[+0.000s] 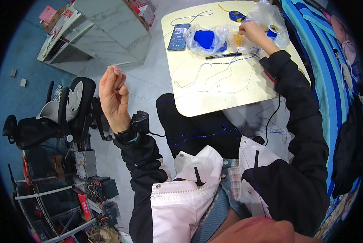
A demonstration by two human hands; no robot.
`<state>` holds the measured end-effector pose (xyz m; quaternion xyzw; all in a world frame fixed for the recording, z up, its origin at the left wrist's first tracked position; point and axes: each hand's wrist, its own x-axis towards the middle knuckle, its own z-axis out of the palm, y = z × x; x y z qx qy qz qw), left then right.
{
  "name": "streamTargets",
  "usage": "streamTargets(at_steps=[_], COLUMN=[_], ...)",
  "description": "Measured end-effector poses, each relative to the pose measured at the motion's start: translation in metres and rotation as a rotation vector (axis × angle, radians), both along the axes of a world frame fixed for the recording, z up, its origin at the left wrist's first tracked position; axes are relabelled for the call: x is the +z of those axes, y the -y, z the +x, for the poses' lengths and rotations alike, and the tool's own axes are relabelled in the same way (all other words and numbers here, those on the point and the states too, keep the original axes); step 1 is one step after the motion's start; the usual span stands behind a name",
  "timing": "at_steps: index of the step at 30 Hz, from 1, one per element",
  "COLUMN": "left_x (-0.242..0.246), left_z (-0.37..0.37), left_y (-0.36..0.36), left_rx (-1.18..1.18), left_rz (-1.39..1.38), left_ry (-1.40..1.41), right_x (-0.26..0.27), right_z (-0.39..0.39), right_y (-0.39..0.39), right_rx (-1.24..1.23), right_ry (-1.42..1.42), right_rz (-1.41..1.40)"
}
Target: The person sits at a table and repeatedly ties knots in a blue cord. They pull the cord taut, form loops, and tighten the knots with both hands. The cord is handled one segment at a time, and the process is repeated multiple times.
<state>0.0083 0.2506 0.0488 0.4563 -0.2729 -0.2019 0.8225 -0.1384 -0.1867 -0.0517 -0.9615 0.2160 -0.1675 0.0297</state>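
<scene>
My left hand point(114, 94) is raised left of the table, pinching a thin blue thread point(145, 81) between thumb and fingertips. The thread trails towards the white table point(196, 104). At the far side, my right hand point(252, 32) is over a clear plastic bag of small gold beads point(237, 40), fingertips together; whether they hold a bead is too small to tell. Beside it an open bag holds a heap of blue beads point(204, 39). A partly beaded blue strand point(221, 63) lies below the bags. More beaded thread point(196, 140) crosses my black trousers.
On the table are a phone point(178, 37), a black marker point(223, 56), a blue tape measure point(236, 16) and a thread spool point(272, 31). An office chair point(75, 100) and a metal rack point(45, 193) stand left. Blue striped fabric point(321, 79) borders the right.
</scene>
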Motion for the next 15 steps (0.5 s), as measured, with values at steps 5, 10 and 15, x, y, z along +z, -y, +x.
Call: streamTargets(at_steps=[5,10,15], left_x=[-0.002,0.002,0.005], left_z=[-0.005,-0.019,-0.022], left_y=[-0.01,-0.034,-0.079], left_rx=[-0.019,0.071,0.279], left_rz=[0.003,-0.024,-0.141], left_ry=[-0.066,-0.045,0.02], right_x=[0.022,0.018,-0.006], right_z=[-0.026,-0.059,-0.084], right_y=[-0.049,-0.152,-0.22], right_rx=[0.057,0.434,0.435], right_ry=[0.105,-0.001,-0.035], right_rz=[-0.049,0.404,0.334])
